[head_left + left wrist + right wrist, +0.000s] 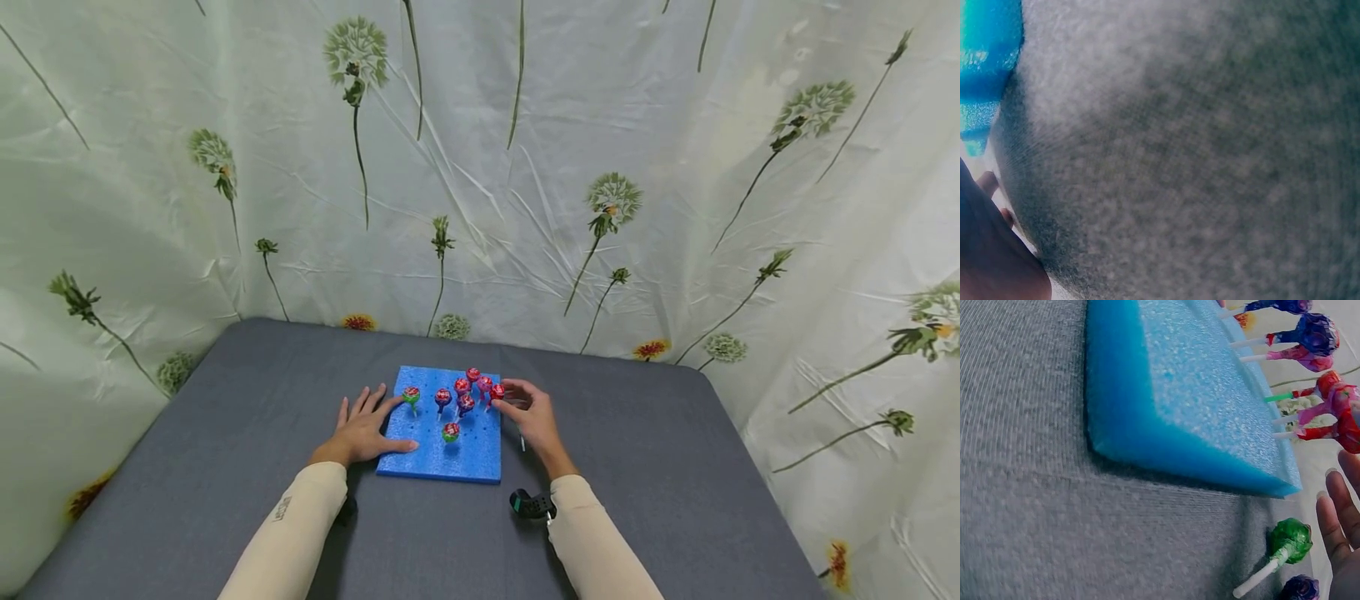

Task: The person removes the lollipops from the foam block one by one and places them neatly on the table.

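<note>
A blue foam board lies on the dark cloth, with several lollipops standing in it on their sticks. My left hand rests spread on the board's left edge, thumb on its top, fingers near a green lollipop. At the right edge, the thumb and forefinger of my right hand pinch the head of a red lollipop. Pink and purple lollipops stand close beside it. Another green lollipop stands nearer the front. In the right wrist view, the red lollipop's stick meets the board upright.
On the cloth right of the board lie a loose green lollipop and a purple one, mostly hidden by my right hand in the head view. A black strap sits at my right wrist. A flowered curtain hangs behind the table.
</note>
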Motion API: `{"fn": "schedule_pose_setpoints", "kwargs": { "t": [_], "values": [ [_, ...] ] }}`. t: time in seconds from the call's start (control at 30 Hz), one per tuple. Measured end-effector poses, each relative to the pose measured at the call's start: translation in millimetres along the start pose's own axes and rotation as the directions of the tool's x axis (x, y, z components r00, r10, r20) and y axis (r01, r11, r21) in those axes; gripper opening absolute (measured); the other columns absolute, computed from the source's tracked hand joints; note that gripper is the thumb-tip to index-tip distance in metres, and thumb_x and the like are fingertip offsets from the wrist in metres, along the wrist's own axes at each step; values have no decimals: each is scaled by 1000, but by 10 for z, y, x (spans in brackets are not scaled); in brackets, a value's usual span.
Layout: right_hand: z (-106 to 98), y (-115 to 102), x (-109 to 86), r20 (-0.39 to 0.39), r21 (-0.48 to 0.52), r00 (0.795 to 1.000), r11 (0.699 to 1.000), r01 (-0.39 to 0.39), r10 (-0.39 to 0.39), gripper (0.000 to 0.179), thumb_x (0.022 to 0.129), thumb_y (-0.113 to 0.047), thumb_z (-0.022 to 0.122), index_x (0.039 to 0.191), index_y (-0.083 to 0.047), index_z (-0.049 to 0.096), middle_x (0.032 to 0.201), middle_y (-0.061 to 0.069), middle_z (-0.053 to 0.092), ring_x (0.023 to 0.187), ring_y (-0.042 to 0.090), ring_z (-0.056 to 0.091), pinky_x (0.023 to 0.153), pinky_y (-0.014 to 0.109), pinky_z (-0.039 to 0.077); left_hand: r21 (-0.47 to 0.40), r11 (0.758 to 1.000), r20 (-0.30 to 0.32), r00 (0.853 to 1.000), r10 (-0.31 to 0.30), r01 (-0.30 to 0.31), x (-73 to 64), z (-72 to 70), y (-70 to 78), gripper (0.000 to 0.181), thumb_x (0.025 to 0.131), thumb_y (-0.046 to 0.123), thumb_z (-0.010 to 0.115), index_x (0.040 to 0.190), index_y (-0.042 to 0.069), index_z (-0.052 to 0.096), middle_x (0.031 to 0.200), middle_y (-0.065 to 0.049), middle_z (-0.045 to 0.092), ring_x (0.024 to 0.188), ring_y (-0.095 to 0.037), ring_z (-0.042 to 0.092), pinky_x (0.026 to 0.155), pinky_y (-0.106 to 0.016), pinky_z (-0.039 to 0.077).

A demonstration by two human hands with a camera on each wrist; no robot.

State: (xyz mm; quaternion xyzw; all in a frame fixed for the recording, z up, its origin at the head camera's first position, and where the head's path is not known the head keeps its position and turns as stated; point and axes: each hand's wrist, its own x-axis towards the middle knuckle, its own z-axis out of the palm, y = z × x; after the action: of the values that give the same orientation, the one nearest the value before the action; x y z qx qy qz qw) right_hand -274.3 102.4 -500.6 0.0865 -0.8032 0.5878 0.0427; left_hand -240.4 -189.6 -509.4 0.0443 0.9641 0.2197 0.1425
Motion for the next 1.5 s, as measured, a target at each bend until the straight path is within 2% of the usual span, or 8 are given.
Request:
{"fn": "schedule_pose_setpoints", "kwargs": {
  "t": [0.37, 0.6, 0.8, 1.17, 1.5],
  "values": [
    [71, -7, -9, -43, -63, 999, 998, -14, 12, 32, 86, -15, 74, 115, -4, 66, 107, 12, 66, 98, 27, 62, 85, 39, 52, -14, 1000, 3, 1000, 12, -12, 39, 35, -27, 111, 68, 83, 57, 152, 15, 30, 159, -22, 10, 144, -46, -2, 110, -62, -13],
    [109, 13, -21, -52, -79, 998, 997, 25, -29, 30, 86, -11, 73, 114, -4, 65, 103, 12, 66, 95, 26, 61, 82, 35, 51, -13, 1000, 14, 1000, 4, -4, 34, 50, -61, 110, 71, 83, 55, 153, 15, 27, 160, -21, 7, 144, -45, -5, 110, -61, -15],
    [121, 32, -32, -50, -90, 997, 994, 54, -59, 29, 87, -13, 73, 113, -3, 65, 103, 12, 66, 95, 27, 62, 80, 32, 51, -4, 1000, 15, 1000, 2, -2, -2, 17, -44, 105, 74, 78, 58, 153, 15, 28, 159, -22, 9, 144, -46, -3, 110, -62, -13],
    [100, -2, -39, -66, -83, 996, 995, 56, -62, 29, 86, -14, 74, 112, -4, 67, 102, 10, 67, 94, 25, 62, 80, 31, 51, 10, 1000, 1, 1000, -5, 5, -6, 37, -29, 106, 74, 77, 58, 154, 16, 25, 159, -22, 9, 144, -46, -2, 110, -63, -12],
    [38, -42, -8, -74, -79, 995, 995, 54, -60, 29, 87, -15, 73, 112, -4, 67, 102, 12, 67, 93, 26, 62, 82, 36, 51, 19, 1000, 10, 1000, -2, 2, -5, 13, 5, 106, 74, 78, 58, 153, 14, 28, 158, -23, 11, 144, -47, -1, 108, -66, -13]
  ]
}}
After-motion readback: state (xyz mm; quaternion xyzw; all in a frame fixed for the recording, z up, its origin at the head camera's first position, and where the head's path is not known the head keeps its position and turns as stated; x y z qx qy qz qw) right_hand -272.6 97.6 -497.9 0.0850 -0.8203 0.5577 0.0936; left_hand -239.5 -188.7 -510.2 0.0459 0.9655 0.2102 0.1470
